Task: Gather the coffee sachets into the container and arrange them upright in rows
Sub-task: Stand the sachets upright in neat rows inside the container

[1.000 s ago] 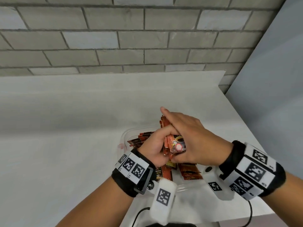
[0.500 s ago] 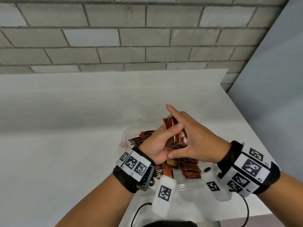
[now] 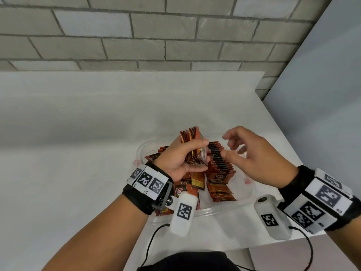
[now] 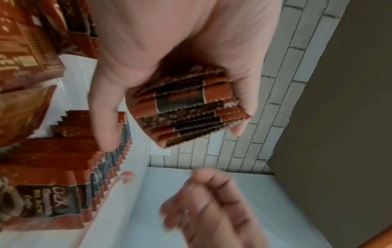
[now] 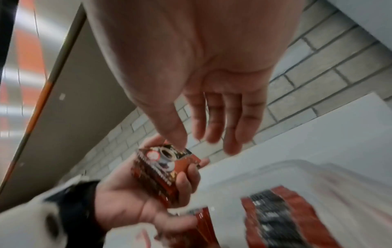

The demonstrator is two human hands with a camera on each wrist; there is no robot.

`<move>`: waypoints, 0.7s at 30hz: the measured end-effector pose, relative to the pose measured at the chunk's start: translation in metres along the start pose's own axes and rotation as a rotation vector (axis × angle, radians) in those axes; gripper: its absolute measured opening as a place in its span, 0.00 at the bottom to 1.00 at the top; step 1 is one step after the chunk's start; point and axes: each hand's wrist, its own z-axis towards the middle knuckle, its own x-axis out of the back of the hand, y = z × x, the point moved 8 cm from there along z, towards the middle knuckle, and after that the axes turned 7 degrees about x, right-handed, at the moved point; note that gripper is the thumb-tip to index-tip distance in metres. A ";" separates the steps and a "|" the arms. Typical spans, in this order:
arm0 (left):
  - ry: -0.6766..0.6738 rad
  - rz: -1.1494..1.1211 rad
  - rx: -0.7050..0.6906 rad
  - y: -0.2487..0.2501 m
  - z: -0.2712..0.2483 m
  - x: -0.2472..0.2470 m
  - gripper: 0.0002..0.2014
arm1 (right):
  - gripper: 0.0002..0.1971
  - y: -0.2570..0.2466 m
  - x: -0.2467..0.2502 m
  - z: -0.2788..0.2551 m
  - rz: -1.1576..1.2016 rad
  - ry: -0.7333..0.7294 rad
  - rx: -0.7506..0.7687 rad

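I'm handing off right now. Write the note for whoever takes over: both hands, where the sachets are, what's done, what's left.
Left hand: grips a stack of sachets above the container, fingers curled round it.
Right hand: holds nothing, fingers relaxed, over the container's right side.
Done: one upright row of sachets stands on the right of the container.
Left: loose sachets lie flat in the container under the left hand; the held stack is not yet set down. No sachets show on the table.
Next, probably: stand the held stack upright beside the row, then stand up the flat ones.
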 end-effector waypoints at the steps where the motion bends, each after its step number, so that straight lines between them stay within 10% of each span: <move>1: 0.025 0.023 0.017 -0.002 0.000 0.003 0.15 | 0.09 0.007 -0.008 -0.006 -0.061 -0.091 -0.022; 8: 0.124 0.089 0.099 -0.016 0.006 0.011 0.25 | 0.12 0.029 -0.071 -0.038 -0.239 -0.721 -0.103; 21: 0.139 0.107 0.131 -0.021 0.009 0.018 0.33 | 0.14 0.026 -0.082 -0.043 -0.252 -0.810 -0.186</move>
